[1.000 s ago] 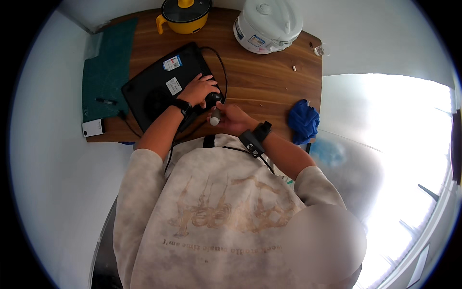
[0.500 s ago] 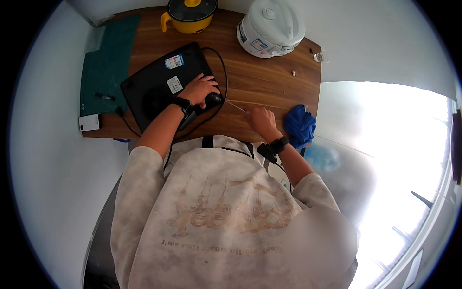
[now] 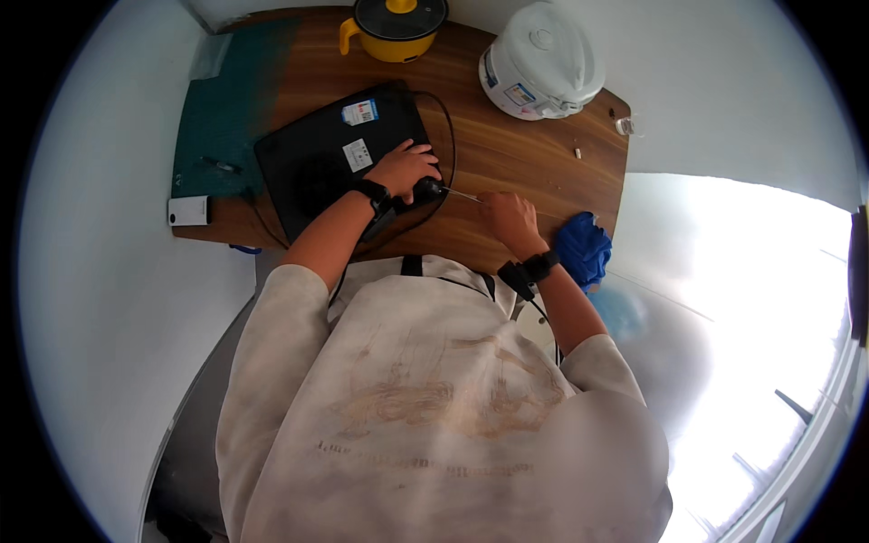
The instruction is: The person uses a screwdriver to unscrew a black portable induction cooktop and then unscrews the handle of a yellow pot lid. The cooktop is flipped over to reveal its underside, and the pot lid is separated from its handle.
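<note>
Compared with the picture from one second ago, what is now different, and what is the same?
The right hand has moved right, away from the left hand. The thin metal shaft at its fingers, not visible then, points left to the round black part. The left hand stays on the flat black device; yellow pot and blue cloth stay put.

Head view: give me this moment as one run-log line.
left hand: on black appliance | right hand: holding tool, shaft pointing at round black part | cloth: right of right hand
</note>
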A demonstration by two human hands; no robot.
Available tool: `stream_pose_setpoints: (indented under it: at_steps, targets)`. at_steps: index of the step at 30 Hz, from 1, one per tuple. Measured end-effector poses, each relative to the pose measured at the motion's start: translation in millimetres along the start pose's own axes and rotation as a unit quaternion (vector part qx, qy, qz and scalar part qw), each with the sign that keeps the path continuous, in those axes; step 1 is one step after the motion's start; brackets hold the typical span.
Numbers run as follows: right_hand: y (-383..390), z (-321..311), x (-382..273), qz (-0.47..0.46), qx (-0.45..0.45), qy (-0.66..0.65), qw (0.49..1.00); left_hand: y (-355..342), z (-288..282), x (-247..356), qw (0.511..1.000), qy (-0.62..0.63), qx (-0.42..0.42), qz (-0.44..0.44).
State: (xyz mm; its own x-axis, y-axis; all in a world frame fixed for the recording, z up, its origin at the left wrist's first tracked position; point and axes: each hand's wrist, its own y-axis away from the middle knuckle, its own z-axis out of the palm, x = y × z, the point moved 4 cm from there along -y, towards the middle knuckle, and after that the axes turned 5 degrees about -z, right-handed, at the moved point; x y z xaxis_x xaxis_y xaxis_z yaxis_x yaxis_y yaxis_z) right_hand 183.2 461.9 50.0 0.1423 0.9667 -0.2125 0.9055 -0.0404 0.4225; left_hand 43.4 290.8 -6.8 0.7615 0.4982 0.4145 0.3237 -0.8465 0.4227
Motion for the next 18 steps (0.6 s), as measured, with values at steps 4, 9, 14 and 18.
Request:
stream_pose_setpoints:
  at_steps: [4, 9, 14, 18]
  targets:
    - [5, 12, 13, 0.025, 0.033, -0.076, 0.996, 9, -8, 7, 1.0, 0.021, 0.023, 0.002]
    - [19, 48, 39, 0.078, 0.026, -0.125, 0.989, 61, -5, -2, 0.944, 0.268, 0.191, -0.026]
    - [51, 79, 69, 0.124, 0.021, -0.152, 0.98, 174, 20, -63, 0.835, 0.311, 0.37, -0.262]
    - [66, 96, 92, 0.147, 0.021, -0.15, 0.977, 255, 105, -123, 0.77, 0.309, 0.367, -0.42]
